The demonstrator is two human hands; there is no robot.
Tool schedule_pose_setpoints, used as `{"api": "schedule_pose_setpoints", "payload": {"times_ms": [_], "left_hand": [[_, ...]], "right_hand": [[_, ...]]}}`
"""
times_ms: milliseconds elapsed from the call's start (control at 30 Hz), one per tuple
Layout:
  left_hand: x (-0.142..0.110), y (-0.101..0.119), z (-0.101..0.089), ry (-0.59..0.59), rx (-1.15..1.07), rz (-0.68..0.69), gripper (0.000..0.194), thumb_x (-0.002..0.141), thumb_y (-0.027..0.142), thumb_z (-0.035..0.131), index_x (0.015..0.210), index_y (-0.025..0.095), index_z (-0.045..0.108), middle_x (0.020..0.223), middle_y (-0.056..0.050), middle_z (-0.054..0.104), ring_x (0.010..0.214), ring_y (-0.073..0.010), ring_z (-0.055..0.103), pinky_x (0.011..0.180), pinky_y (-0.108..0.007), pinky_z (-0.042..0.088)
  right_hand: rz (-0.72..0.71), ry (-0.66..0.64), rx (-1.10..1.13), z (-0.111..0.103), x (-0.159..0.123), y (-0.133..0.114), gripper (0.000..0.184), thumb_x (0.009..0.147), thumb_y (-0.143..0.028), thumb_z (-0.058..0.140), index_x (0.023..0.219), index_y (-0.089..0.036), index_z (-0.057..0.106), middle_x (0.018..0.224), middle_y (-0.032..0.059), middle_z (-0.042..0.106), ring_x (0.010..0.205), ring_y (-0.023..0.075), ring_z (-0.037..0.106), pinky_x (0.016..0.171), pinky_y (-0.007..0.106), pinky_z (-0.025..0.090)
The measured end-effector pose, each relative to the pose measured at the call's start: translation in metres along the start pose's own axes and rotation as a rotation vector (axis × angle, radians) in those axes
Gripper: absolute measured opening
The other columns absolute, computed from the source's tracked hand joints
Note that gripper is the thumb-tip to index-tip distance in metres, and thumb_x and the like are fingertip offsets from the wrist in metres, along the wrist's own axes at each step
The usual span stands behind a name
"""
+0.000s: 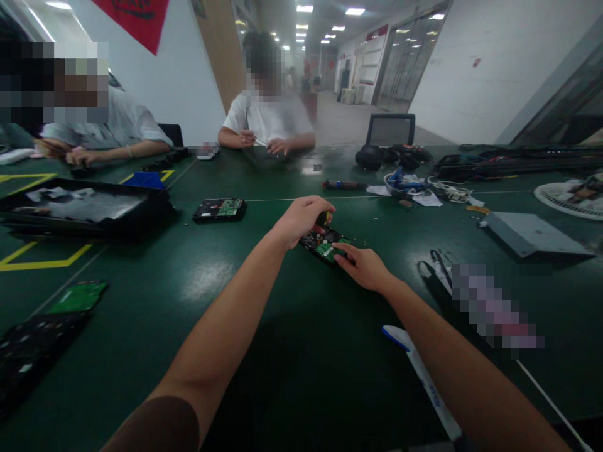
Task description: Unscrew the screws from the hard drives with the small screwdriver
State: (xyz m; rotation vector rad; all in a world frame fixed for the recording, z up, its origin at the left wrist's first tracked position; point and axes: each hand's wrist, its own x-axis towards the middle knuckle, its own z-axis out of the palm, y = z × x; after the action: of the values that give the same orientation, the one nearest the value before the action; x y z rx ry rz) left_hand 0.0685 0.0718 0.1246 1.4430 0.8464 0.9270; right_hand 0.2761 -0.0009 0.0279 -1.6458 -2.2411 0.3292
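Observation:
A black hard drive with a green circuit board (325,245) lies on the dark green table (292,351) in front of me. My left hand (301,220) is curled above its far end, fingers closed on a small dark tool with a yellow part, likely a screwdriver (323,219). My right hand (362,266) rests on the drive's near right edge, fingers pressed against it and holding it down.
A second hard drive (219,209) lies to the left, beside a black tray (80,207). A loose green board (78,297) sits at the near left. A grey metal box (532,235), cables and tools lie to the right. Two people work across the table.

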Motion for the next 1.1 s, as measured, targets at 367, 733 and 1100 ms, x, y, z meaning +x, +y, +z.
{"api": "schedule_pose_setpoints", "payload": {"times_ms": [367, 733, 1100], "left_hand": [[0.0018, -0.0014, 0.0004, 0.041, 0.077, 0.088, 0.017, 0.087, 0.027, 0.061, 0.076, 0.017, 0.069, 0.083, -0.007, 0.065, 0.074, -0.0149, 0.058, 0.057, -0.024, 0.047], [0.0029, -0.0017, -0.0013, 0.017, 0.122, 0.086, 0.022, 0.091, 0.035, 0.06, 0.079, 0.017, 0.063, 0.084, -0.008, 0.073, 0.073, -0.0146, 0.063, 0.06, -0.026, 0.044], [0.0001, -0.002, -0.0018, 0.216, 0.697, 0.543, 0.016, 0.095, 0.032, 0.062, 0.1, 0.021, 0.072, 0.087, -0.003, 0.074, 0.079, -0.0165, 0.066, 0.077, -0.031, 0.051]], "right_hand": [[0.001, 0.003, 0.0, 0.0011, 0.0, 0.0017, 0.048, 0.104, -0.05, 0.049, 0.146, -0.028, 0.057, 0.076, 0.0012, 0.067, 0.062, 0.0146, 0.055, 0.059, 0.027, 0.031], [-0.001, 0.002, -0.012, 0.0012, -0.0003, 0.0008, 0.049, 0.104, -0.05, 0.049, 0.147, -0.028, 0.056, 0.077, 0.0013, 0.067, 0.064, 0.015, 0.056, 0.06, 0.027, 0.032], [0.009, -0.001, -0.034, 0.0003, -0.0009, -0.0002, 0.05, 0.104, -0.052, 0.047, 0.147, -0.028, 0.056, 0.079, 0.0023, 0.069, 0.066, 0.0159, 0.059, 0.061, 0.027, 0.034]]}}
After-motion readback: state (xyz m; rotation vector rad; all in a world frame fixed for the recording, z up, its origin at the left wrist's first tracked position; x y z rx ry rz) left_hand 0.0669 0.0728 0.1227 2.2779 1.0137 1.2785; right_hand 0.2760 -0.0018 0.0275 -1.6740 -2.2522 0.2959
